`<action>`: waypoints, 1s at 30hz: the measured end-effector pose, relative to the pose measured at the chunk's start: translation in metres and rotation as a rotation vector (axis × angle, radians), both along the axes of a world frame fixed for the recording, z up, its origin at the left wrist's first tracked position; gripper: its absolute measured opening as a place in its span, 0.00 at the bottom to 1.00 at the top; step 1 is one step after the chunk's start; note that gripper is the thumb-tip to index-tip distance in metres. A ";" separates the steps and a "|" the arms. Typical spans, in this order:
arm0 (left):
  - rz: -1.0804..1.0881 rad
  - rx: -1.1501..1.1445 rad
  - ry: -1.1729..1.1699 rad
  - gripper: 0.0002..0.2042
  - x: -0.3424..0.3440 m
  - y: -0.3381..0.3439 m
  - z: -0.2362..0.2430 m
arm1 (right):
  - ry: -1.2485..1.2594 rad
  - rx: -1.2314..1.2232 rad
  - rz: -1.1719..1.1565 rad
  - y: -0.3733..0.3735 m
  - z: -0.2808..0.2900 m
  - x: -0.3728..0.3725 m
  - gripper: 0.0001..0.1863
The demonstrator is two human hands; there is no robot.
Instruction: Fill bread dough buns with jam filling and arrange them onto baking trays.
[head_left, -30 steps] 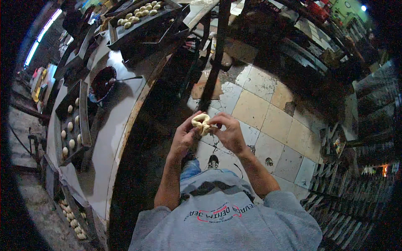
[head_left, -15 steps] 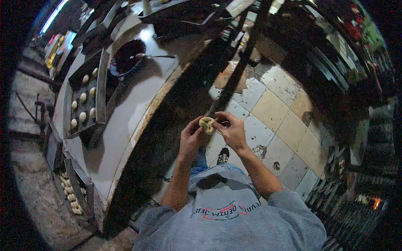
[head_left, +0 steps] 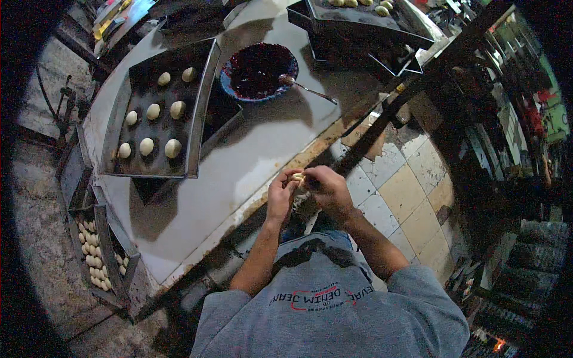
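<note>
A small piece of pale dough [head_left: 297,176] is pinched between my two hands, just in front of the table's edge. My left hand [head_left: 282,196] holds it from the left with closed fingers. On its other side, my right hand [head_left: 329,190] bends over with the fingertips pressed to the dough. The fingers cover most of the piece. Beyond my hands on the table stands a blue bowl [head_left: 290,62] of dark red filling, a spoon [head_left: 316,93] resting across its rim. Left of the bowl, a dark metal tray [head_left: 194,143] carries several round dough balls [head_left: 147,147].
The white tabletop [head_left: 221,179] has a worn edge running diagonally past my hands. At the far side is another tray [head_left: 364,22] with dough pieces. Lower left, a box [head_left: 107,250] holds rows of small dough pieces. Tiled floor [head_left: 406,185] lies to the right.
My view has turned toward the table, so the tray and bowl appear larger and nearer. My hands are now closer to the table edge, and the dough is more covered by the fingers.
</note>
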State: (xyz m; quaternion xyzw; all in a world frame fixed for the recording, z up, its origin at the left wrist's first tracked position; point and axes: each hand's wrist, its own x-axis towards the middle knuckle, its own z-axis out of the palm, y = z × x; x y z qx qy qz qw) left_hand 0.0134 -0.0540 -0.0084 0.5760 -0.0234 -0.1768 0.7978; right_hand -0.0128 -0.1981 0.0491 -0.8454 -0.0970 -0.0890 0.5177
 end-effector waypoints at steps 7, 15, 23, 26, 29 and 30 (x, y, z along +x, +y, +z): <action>-0.012 -0.256 0.215 0.15 0.027 -0.002 0.026 | 0.227 0.104 -0.164 0.000 -0.009 0.041 0.09; 0.118 -0.301 0.175 0.16 0.046 -0.009 0.014 | 0.293 0.305 -0.190 -0.002 -0.008 0.058 0.06; 0.066 -0.210 0.034 0.09 0.062 -0.012 0.017 | 0.034 0.074 0.117 -0.016 0.001 0.068 0.12; -0.002 -0.142 0.061 0.10 0.060 -0.009 0.015 | 0.013 0.007 -0.104 -0.008 0.008 0.073 0.10; 0.069 -0.215 0.086 0.10 0.054 -0.008 0.018 | 0.101 0.069 0.002 -0.009 -0.005 0.069 0.09; 0.121 -0.242 0.136 0.10 0.050 -0.007 0.024 | 0.133 0.129 -0.053 -0.005 -0.006 0.065 0.09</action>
